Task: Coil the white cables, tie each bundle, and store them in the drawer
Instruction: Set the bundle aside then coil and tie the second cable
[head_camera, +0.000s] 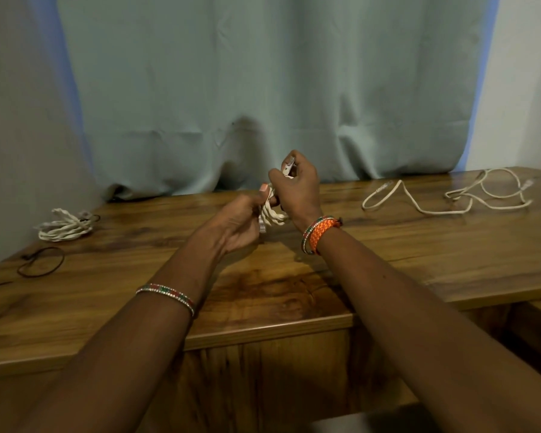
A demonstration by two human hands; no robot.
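Biggest risk here, I'd say: the small coil of white cable point(270, 214) pops open. It's held up in the air above the middle of the bench point(419, 245), nothing is tied round it that can be seen, and stiff cable like that wants to spring back. If either grip slackens while the person goes for a tie, the loops probably flop out and it's a redo. The loose black tie loop point(41, 262) lies well to the left of the coil, near the bench's left edge, so grabbing it means letting go with one hand.

The left hand point(241, 223) has its fingers curled round the coil, thumb on top. The right hand point(297, 185) pinches the plug end just above the coil, fingers closed tight on it.

Left of the coil, near the tie loop, a finished bundle point(64, 226) rests on the bench. Far right of the coil an uncoiled cable point(450, 195) sprawls. No drawer clearly in view.
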